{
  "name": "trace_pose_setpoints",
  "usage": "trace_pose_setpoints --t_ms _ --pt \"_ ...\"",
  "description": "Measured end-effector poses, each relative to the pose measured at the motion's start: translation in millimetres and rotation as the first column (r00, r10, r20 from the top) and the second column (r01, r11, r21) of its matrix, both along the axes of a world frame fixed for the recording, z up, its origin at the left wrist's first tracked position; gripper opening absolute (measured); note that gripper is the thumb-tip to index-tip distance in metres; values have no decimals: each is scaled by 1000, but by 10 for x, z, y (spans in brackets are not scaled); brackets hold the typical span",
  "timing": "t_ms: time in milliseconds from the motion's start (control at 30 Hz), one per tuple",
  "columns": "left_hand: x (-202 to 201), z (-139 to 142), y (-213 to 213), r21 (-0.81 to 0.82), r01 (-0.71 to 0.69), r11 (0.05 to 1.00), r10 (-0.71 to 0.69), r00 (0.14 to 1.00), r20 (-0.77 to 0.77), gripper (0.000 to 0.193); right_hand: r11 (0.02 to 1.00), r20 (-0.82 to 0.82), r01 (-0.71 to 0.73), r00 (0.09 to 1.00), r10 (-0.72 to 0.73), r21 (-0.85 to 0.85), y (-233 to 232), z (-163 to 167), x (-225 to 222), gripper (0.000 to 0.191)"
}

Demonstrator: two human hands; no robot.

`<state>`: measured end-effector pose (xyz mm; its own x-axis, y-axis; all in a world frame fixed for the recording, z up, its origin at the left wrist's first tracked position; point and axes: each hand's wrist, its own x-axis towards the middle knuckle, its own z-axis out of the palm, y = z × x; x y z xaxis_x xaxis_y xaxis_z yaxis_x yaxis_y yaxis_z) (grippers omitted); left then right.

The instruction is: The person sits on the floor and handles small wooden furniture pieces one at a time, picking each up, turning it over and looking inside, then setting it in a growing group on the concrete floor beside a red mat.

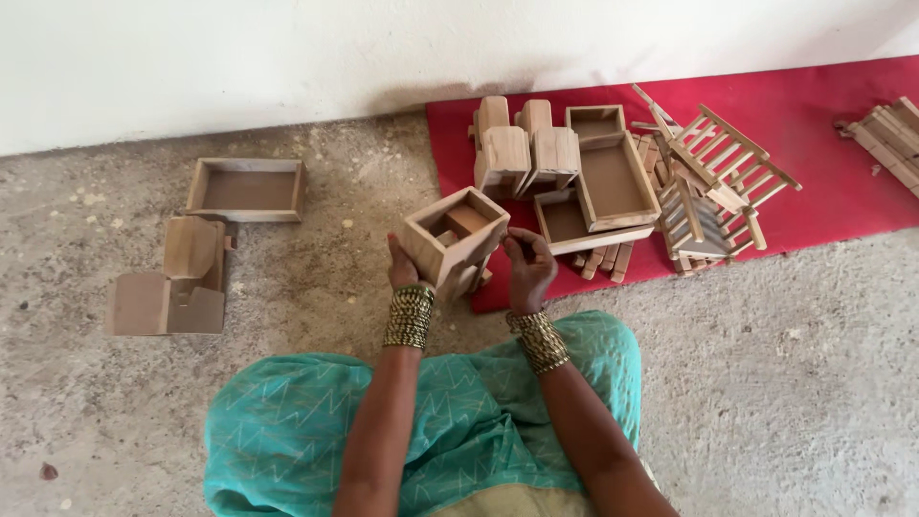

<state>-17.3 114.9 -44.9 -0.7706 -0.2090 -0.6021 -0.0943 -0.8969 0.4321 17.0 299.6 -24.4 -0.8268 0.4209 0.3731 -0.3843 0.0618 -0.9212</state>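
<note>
Both hands grip one open wooden box (453,236) above the floor (316,278): left hand (402,268) clasps its side, right hand (528,263) fingers pinch its corner.

Brightness: I see even, soft daylight, nothing dim.
Shadows: faint ones only; a soft dark band lies along the foot of the white wall (287,48) above the red mat (823,144).
Glare: the wall reads near washed-out from my side.
Sharpness: slightly soft overall; the grain on the wooden box (452,235) is smeared.
Edges: mild wide-angle bending at the corners.
</note>
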Motion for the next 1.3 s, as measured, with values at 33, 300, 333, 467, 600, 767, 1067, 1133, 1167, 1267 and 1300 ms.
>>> trace_pose_setpoints --t_ms 33,300,333,467,600,767,1067,1133,1167,1267,1300 --pt "44 -47 15 -7 -7 1000 7 1000 12 84 1000 11 10 1000 -10 -6 -32 -34 -34 13" --pt "91 -142 -48 -136 -140 981 148 988 51 86 924 -170 93 985 -31 370 -647 4 292 9" --pt "101 -142 -73 -103 -127 987 132 990 50 84 914 -205 58 978 28 400 -715 17 358 10" --pt "146 -153 -130 -59 -108 992 110 993 36 82 887 -249 55 966 70 459 -628 91 268 12" --pt "212 -140 -82 55 -124 991 128 988 -85 78 942 -117 187 980 -159 280 -320 139 -52 12" --pt "129 -180 -92 -87 -137 987 141 989 47 84 908 -247 35 966 77 418 -680 -62 244 20" --pt "102 -193 -133 -50 -178 983 181 981 65 85 909 -103 134 990 -101 395 -461 24 13 11" --pt "105 -192 -102 -68 -183 981 186 981 45 86 891 -182 114 983 -36 440 -519 55 113 12" --pt "104 -194 -96 -64 -181 981 183 983 28 85 880 -220 106 975 -2 463 -596 55 201 13" --pt "100 -203 -123 -96 -125 988 129 991 33 86 855 -278 7 947 161 519 -792 31 390 12" --pt "96 -204 -137 -113 -98 989 104 994 42 86 853 -287 28 947 144 521 -795 25 385 12"
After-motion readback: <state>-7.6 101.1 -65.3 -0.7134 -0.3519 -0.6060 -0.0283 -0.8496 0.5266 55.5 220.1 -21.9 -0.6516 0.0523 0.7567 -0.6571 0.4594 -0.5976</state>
